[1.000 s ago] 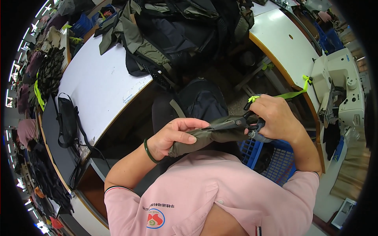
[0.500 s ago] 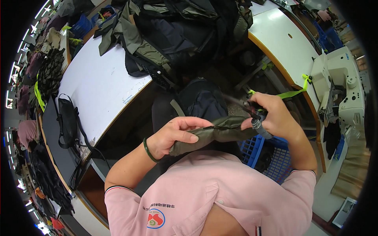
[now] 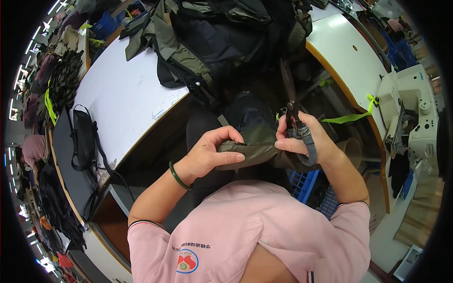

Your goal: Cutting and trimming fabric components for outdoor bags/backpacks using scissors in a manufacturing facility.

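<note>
My left hand (image 3: 200,153) is closed on an olive-green fabric piece (image 3: 257,154), pinching it between thumb and fingers. A seam with a dark line runs along the fabric's upper edge. In my right hand (image 3: 316,137) is a pair of dark scissors (image 3: 289,89), blades pointing away from me, with grey wrapping on the handle. The thumb and a finger of that same hand also pinch the fabric's right part. A yellow-green ribbon (image 3: 349,118) runs from near the right hand to the sewing machine side. My lap lies beneath the fabric.
Dark and olive bags or garments (image 3: 222,42) are heaped on the white table (image 3: 127,99) ahead. A white sewing machine (image 3: 417,104) stands at right. A blue plastic basket (image 3: 302,186) sits below my right forearm. A black strapped pouch (image 3: 83,137) lies at left.
The scissors have swung from a blurred, sideways slant to pointing straight away from me. My hands have come closer together along the fabric, the right one shifting left.
</note>
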A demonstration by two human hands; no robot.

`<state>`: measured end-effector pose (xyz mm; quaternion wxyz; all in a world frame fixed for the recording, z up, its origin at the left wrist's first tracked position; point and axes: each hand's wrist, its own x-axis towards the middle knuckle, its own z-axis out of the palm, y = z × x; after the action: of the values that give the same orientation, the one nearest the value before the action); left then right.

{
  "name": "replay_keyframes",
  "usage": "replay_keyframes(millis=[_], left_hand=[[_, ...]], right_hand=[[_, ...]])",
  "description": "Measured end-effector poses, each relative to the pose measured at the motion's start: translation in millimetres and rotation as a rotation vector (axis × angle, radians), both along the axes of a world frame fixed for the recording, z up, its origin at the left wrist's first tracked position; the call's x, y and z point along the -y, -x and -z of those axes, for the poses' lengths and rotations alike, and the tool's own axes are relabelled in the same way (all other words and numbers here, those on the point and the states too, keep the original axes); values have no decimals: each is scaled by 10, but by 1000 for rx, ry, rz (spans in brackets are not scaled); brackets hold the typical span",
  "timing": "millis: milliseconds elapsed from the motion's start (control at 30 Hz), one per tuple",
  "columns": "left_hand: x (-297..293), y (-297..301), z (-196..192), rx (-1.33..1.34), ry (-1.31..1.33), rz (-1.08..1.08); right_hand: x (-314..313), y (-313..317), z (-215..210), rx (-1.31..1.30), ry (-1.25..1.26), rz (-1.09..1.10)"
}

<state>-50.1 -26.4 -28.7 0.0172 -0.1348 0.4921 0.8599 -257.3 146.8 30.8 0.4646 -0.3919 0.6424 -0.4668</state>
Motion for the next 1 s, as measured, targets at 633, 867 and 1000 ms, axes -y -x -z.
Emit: replay_keyframes(millis=[633,867,1000], left_hand=[[-137,59,22,66,-204,-20],[-162,57,-11,88,-170,25],[-161,56,-11,71,-164,29]], right_hand=[[-190,261,-238,-1250,214,-197],[-206,237,-221,-1234,141,-302],[-216,232,-173,-1223,141,-287]])
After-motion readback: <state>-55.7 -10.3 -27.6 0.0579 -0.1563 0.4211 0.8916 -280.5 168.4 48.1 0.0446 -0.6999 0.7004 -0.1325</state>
